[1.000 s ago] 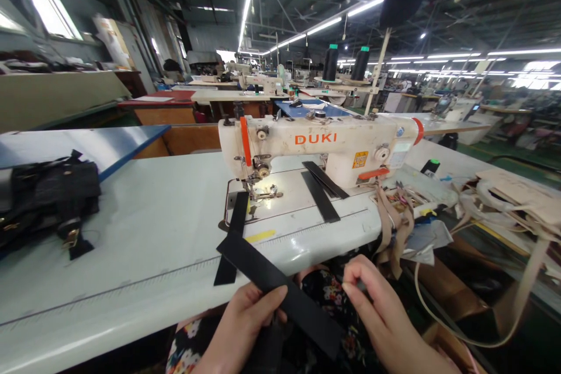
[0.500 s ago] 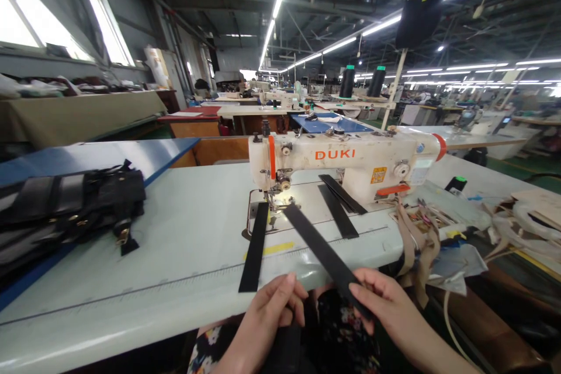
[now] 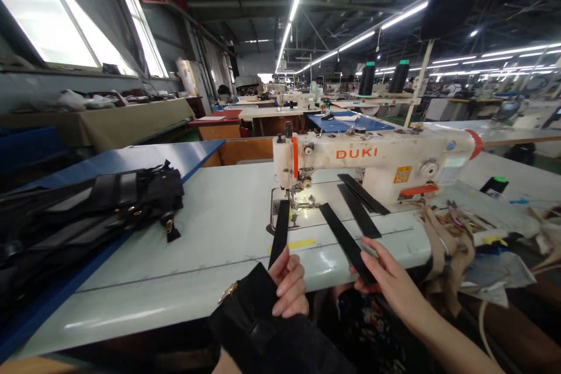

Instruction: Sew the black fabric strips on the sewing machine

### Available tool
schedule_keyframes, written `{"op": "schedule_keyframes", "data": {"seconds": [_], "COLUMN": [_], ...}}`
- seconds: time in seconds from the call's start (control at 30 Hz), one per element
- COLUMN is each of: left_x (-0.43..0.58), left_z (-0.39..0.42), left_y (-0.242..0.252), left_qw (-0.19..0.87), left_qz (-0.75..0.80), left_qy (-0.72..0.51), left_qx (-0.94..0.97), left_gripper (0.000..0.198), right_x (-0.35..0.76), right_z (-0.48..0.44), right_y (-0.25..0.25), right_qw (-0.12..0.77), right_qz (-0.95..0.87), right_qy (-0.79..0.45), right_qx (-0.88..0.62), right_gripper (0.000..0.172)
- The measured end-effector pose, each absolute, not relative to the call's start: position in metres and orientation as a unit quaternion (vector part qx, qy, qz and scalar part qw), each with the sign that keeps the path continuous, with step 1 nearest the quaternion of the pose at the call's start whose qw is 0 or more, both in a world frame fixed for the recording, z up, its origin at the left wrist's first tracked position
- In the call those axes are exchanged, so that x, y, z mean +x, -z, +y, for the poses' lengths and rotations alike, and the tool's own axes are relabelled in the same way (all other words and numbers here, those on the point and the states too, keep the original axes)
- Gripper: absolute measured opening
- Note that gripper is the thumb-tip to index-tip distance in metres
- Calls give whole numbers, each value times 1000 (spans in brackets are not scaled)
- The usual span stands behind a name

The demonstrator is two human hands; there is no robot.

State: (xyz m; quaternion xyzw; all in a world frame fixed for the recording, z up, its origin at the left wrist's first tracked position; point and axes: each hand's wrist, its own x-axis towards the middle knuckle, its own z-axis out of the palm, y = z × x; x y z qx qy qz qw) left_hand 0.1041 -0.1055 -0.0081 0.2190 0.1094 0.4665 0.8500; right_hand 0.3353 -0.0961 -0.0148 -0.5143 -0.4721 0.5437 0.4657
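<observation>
My left hand (image 3: 290, 285) is closed on a black fabric piece (image 3: 258, 327) with a gold metal fitting on its edge. The piece hangs over my wrist and forearm and hides part of them. My right hand (image 3: 392, 283) grips the near end of a black strip (image 3: 344, 239), whose far end points toward the needle area of the sewing machine (image 3: 350, 155). Behind my left hand, a second black strip (image 3: 280, 231) lies on the table beside the needle plate. More black strips (image 3: 362, 210) lie crossed under the machine arm.
A pile of black strapped pieces (image 3: 109, 201) with metal fittings lies on the left. Beige straps (image 3: 438, 239) hang over the table edge at right, near a tray of small tools (image 3: 460, 219). A thread cone (image 3: 495, 186) lies on its side there.
My left hand has brought the black fabric piece with the gold fitting up from below the table edge. My right hand still holds its strip. The whole view has shifted.
</observation>
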Motion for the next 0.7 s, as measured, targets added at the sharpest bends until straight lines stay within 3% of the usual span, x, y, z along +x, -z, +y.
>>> {"op": "schedule_keyframes", "data": {"seconds": [0.2,0.33,0.5,0.6,0.7], "left_x": [105,110,127,133,128], "left_z": [-103,-104,-111,-124,-145], "left_y": [6,-1,-15,-27,-39], "left_qw": [843,835,831,821,733], "left_qz": [96,95,86,94,206], "left_qy": [-476,-475,-459,-456,-525], "left_qx": [231,260,303,331,381], "left_gripper": [44,48,47,40,33], "right_x": [357,362,330,313,309], "right_z": [-99,-127,-157,-154,-149], "right_y": [22,10,0,-3,-14], "right_qw": [407,411,322,321,357], "right_qz": [-591,-669,-799,-819,-837], "right_qy": [-399,-242,-344,-340,-292], "right_qx": [-571,-569,-375,-331,-293], "right_gripper": [60,38,30,42,29]}}
